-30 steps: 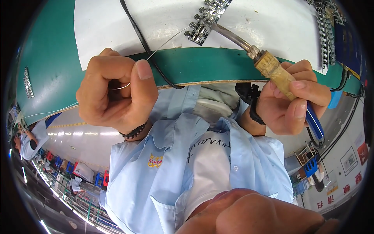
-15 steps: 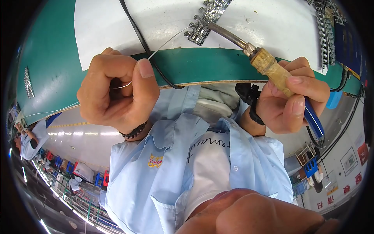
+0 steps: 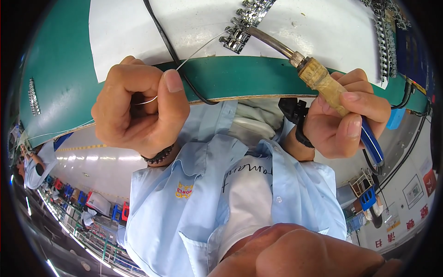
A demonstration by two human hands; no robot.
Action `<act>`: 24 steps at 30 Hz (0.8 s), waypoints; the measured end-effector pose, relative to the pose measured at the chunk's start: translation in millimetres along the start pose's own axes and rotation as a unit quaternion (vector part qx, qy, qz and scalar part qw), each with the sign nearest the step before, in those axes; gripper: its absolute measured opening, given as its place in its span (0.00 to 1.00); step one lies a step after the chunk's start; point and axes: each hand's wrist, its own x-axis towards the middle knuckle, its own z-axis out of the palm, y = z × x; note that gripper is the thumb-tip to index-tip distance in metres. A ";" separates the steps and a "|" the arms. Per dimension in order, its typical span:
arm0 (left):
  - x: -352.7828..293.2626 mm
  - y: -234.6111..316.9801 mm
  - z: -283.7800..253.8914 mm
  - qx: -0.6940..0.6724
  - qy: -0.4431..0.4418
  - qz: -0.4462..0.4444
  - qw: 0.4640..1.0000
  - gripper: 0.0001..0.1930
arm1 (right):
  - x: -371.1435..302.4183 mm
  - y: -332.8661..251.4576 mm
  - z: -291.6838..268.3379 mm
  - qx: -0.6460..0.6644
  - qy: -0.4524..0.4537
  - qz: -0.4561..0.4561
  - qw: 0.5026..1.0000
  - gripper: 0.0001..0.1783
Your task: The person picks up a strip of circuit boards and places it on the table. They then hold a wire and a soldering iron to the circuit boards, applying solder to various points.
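My left hand (image 3: 140, 104) pinches a thin strand of solder wire (image 3: 201, 47) between thumb and forefinger. The wire runs up to a strip of small shiny metal parts (image 3: 249, 21) on white paper. My right hand (image 3: 348, 113) is closed round a soldering iron (image 3: 323, 82) with a worn, tan-wrapped collar and a blue rear handle. Its bent metal shaft points left, and the tip is at the strip, close to the wire's end. Exactly where tip and wire meet is too small to tell.
White paper (image 3: 124, 37) covers much of the green table (image 3: 55, 78). A black cable (image 3: 160, 30) crosses it beside my left hand. More metal strips (image 3: 384, 46) lie at the right, and a short strip (image 3: 34, 97) at the far left. Another person (image 3: 36, 167) sits at the left.
Hardly anything differs. The strip, paper and iron show a very slight shift in the picture; both hands keep their hold.
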 end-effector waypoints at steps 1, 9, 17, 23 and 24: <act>-0.1 -0.1 -0.1 0.000 0.000 0.000 1.000 0.10 | -0.3 -0.1 -0.1 0.001 0.001 0.002 1.000 0.13; -2.1 -0.7 -0.3 0.000 0.000 0.001 1.000 0.10 | -1.2 0.2 0.6 0.006 0.003 0.003 1.000 0.13; -1.9 -0.7 -1.3 0.019 -0.018 -0.004 1.000 0.10 | -0.6 2.6 0.6 -0.002 -0.002 -0.006 1.000 0.13; -0.7 -0.9 -1.6 0.009 -0.010 0.006 1.000 0.10 | -1.6 -0.3 2.6 0.003 0.015 0.025 1.000 0.13; -0.4 -0.8 -1.7 -0.002 0.000 0.011 1.000 0.10 | -2.1 0.1 2.0 0.004 0.015 0.025 1.000 0.13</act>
